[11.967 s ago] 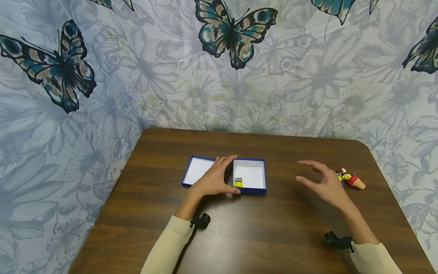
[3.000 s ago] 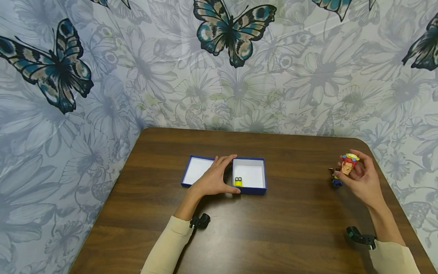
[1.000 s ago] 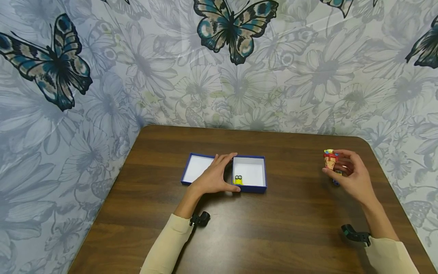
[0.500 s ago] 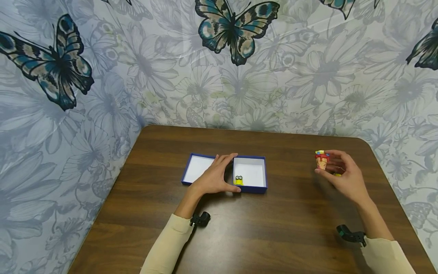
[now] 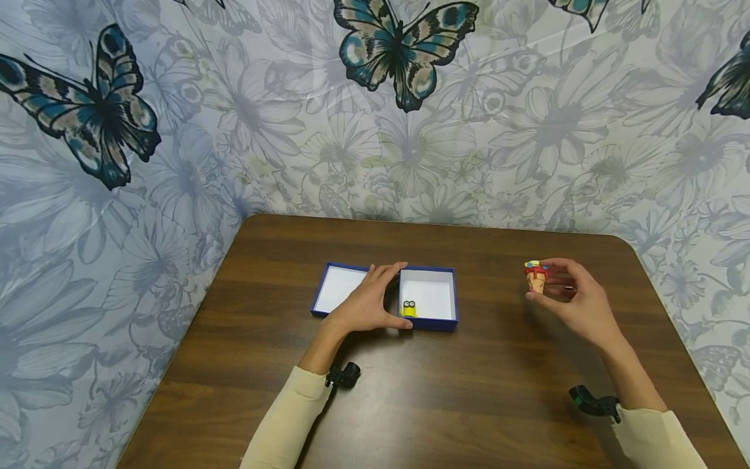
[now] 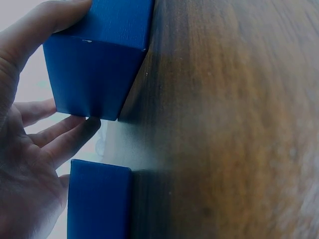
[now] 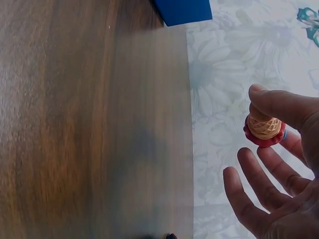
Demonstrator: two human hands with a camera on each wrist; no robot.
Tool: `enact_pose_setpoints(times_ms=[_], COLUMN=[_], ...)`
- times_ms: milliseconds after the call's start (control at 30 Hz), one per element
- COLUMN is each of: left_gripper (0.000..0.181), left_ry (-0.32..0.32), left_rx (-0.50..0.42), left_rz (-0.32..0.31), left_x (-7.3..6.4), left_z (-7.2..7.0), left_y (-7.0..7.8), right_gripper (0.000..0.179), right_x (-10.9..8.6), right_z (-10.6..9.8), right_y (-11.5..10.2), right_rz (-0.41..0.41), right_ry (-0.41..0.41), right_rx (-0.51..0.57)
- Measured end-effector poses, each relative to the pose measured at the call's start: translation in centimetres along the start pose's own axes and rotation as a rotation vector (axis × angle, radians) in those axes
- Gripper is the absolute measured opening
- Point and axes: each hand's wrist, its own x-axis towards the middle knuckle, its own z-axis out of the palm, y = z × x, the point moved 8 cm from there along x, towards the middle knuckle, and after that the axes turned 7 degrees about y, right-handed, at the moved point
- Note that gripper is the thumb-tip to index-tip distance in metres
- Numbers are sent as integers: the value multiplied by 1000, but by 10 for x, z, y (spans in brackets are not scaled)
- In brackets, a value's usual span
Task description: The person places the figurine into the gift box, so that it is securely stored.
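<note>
My right hand [image 5: 577, 303] pinches a toy ice cream cone [image 5: 536, 279] between thumb and fingers, above the table at the right. The cone has a waffle base, a red rim and a yellow-and-blue top; in the right wrist view the waffle cone [image 7: 264, 128] points toward the thumb. My left hand [image 5: 366, 305] grips the left side of a blue box [image 5: 436, 324] with a white inside, its thumb on the near wall and fingers on the far wall. A small yellow figure with big eyes [image 5: 409, 309] is inside the box, at its near left corner.
A shallow blue-edged box part, likely the lid [image 5: 335, 291], lies with its white inside up, left of the box and partly behind my left hand. The brown wooden table [image 5: 469, 404] ends at a butterfly-patterned wall [image 5: 445, 163].
My right hand picked up the cone and has been moving left with it. The other toy at the right is now hidden behind that hand. My left hand has stayed on the box.
</note>
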Motion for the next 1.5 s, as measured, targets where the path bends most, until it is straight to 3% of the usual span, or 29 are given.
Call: enact_pose_setpoints(times_ms=[167,700,1167,1500], left_gripper=[127,127,128,126], left_ry=[-1,5,12,3], left_rx=[-1,-2,-1,-5], left_rz=[-4,1,19,17], left_x=[-1,-1,-2,0], left_z=[0,-1,0,0], left_y=[0,-1,-1,-1], right_gripper=[66,65,63,65], right_x=[-1,-1,-1,-1], right_z=[9,38,67,87], right_y=[-6,-42,-63,-73], right_rz=[-8,4,-7,41], right_ry=[-45,-130,-168,-230], right_rx=[-55,-70,-54,-35])
